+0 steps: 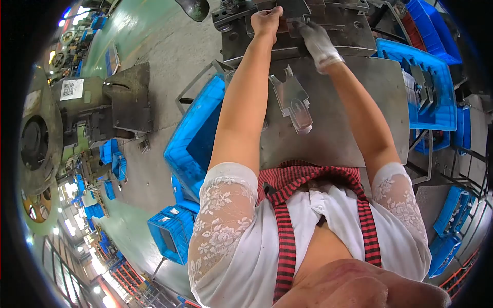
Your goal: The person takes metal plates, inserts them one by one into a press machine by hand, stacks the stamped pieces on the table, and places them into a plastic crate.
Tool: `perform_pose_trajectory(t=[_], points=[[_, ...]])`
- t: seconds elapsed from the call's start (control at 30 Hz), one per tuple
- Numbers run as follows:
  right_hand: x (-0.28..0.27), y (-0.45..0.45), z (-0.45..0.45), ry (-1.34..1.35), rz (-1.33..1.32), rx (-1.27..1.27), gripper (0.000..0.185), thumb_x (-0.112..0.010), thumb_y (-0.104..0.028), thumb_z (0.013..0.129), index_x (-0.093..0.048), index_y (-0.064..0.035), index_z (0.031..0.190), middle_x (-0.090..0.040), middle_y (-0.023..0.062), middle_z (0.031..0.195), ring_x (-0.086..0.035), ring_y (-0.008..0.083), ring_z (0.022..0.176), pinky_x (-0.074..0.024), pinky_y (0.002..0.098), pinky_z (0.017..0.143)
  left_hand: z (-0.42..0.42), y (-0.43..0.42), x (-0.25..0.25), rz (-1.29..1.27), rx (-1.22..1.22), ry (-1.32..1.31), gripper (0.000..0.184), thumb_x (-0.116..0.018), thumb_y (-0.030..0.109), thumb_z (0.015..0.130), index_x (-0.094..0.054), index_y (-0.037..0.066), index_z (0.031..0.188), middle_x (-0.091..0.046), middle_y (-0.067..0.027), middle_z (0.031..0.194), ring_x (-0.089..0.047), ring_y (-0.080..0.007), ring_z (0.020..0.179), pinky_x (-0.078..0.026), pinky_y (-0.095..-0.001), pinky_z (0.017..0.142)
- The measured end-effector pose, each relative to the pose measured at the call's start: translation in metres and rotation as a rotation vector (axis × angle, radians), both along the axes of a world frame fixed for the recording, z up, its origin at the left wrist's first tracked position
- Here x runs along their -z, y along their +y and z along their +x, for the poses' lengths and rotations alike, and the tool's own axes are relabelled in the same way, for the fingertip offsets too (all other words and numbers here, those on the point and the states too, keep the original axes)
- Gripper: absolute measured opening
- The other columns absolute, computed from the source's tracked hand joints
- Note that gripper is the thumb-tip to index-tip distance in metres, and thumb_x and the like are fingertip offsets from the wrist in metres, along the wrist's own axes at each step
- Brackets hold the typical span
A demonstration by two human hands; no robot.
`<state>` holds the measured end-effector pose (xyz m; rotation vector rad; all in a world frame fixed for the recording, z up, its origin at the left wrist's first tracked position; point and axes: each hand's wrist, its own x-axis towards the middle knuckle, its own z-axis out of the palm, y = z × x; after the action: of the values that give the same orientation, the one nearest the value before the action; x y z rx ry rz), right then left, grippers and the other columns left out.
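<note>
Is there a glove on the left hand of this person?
No, the left hand is bare, while the pale glove covers the right hand.

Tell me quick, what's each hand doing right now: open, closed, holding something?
Left hand: bare, fingers curled; whether it holds anything cannot be told.
Right hand: gloved, fingers at the metal tooling; grip cannot be told.

Shiny metal piece (294,30) — partly hidden

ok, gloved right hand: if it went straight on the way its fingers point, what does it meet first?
Probably the dark plate just beyond the right hand's fingertips. Depth is unclear, so it might pass above it.
</note>
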<state>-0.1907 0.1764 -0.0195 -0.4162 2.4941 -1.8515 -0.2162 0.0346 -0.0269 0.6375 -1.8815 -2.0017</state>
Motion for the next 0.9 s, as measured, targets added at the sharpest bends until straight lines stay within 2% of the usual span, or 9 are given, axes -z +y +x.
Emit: perform_pose_trajectory(t=[0.27, 0.3, 0.37, 0.47, 0.57, 0.7, 0.77, 0.8, 0.9], points=[[0.026, -0.016, -0.026, 0.744, 0.732, -0.049, 0.021, -0.042, -0.009, 0.073, -0.058, -0.0058, 0.086, -0.06, 0.0125, 0.087, -0.056, 0.0261, 0.084, -0.0425, 0.0326, 0.078, 0.162, -0.033, -0.058, -1.132, 0.225, -0.71, 0.06, -0.059, 0.053, 0.063, -0.058, 0.0, 0.091, -0.058, -0.0161, 0.092, -0.054, -0.0294, 0.092, -0.043, -0.0368, 0.075], [0.02, -0.016, -0.026, 0.679, 0.768, -0.079, 0.023, -0.041, -0.008, 0.074, -0.056, -0.0047, 0.091, -0.058, 0.0135, 0.091, -0.053, 0.0259, 0.089, -0.0412, 0.0321, 0.08, 0.191, -0.072, 0.004, -1.25, 0.257, -0.83, 0.055, -0.061, 0.05, 0.063, -0.059, 0.002, 0.09, -0.059, -0.0155, 0.09, -0.057, -0.0261, 0.086, -0.044, -0.0367, 0.072], [0.012, -0.016, -0.027, 0.555, 0.839, -0.147, 0.029, -0.037, -0.008, 0.077, -0.053, -0.0025, 0.101, -0.055, 0.0156, 0.1, -0.049, 0.0256, 0.1, -0.0387, 0.0309, 0.086, 0.225, -0.077, 0.013, -0.572, 0.427, -1.062, 0.048, -0.061, 0.046, 0.065, -0.06, 0.002, 0.083, -0.06, -0.0152, 0.078, -0.059, -0.0253, 0.071, -0.046, -0.0349, 0.064], [0.041, -0.025, -0.032, 0.318, 0.47, -0.11, 0.026, -0.041, -0.006, 0.076, -0.052, -0.0013, 0.099, -0.055, 0.015, 0.099, -0.049, 0.0247, 0.098, -0.0395, 0.0301, 0.084, 0.253, -0.099, 0.037, -0.795, 0.3, -0.689, 0.041, -0.059, 0.043, 0.07, -0.06, 0.001, 0.073, -0.058, -0.012, 0.062, -0.057, -0.0225, 0.055, -0.044, -0.0299, 0.05], [0.064, -0.027, -0.033, 0.081, 0.115, -0.053, 0.024, -0.046, -0.004, 0.075, -0.05, 0.0, 0.098, -0.055, 0.0144, 0.097, -0.05, 0.0239, 0.096, -0.0403, 0.0292, 0.081, 0.254, -0.095, 0.01, -0.49, 0.145, -0.538, 0.032, -0.056, 0.032, 0.077, -0.057, 0.003, 0.064, -0.052, -0.0039, 0.052, -0.051, -0.0113, 0.048, -0.037, -0.0218, 0.042], [0.071, 0.01, 0.004, 0.556, 0.389, -0.074, 0.028, -0.046, -0.011, 0.081, -0.046, 0.0016, 0.106, -0.054, 0.0125, 0.098, -0.051, 0.019, 0.091, -0.0389, 0.0255, 0.082, 0.206, -0.053, -0.039, 0.093, -0.025, -0.224, 0.023, -0.06, 0.026, 0.076, -0.056, 0.004, 0.075, -0.05, 0.0013, 0.061, -0.044, -0.0054, 0.049, -0.032, -0.0205, 0.041], [0.063, 0.026, 0.037, 0.25, 0.09, -0.224, 0.03, -0.045, -0.016, 0.083, -0.045, 0.0006, 0.108, -0.054, 0.011, 0.099, -0.051, 0.0183, 0.091, -0.0391, 0.0256, 0.082, 0.168, -0.032, -0.03, 0.047, -0.008, -0.105, 0.023, -0.061, 0.026, 0.075, -0.055, 0.004, 0.076, -0.049, 0.0016, 0.063, -0.041, -0.0052, 0.049, -0.032, -0.0213, 0.042], [0.048, 0.04, 0.075, -0.288, -0.308, -0.338, 0.032, -0.045, -0.019, 0.083, -0.045, -0.0005, 0.109, -0.054, 0.0095, 0.099, -0.052, 0.018, 0.09, -0.0397, 0.026, 0.081, 0.151, -0.02, -0.029, 0.086, 0.05, -0.089, 0.021, -0.061, 0.024, 0.075, -0.055, 0.004, 0.077, -0.051, 0.0017, 0.066, -0.045, -0.0054, 0.054, -0.034, -0.0206, 0.044], [0.016, 0.068, 0.115, -0.214, 0.502, -0.45, 0.027, -0.042, -0.022, 0.084, -0.051, -0.0023, 0.1, -0.057, 0.0124, 0.088, -0.055, 0.0182, 0.083, -0.0424, 0.0288, 0.073, 0.098, 0.016, -0.017, 0.088, 0.11, 0.019, 0.02, -0.061, 0.023, 0.075, -0.054, 0.004, 0.078, -0.052, 0.0014, 0.068, -0.048, -0.0063, 0.057, -0.037, -0.0205, 0.045]])
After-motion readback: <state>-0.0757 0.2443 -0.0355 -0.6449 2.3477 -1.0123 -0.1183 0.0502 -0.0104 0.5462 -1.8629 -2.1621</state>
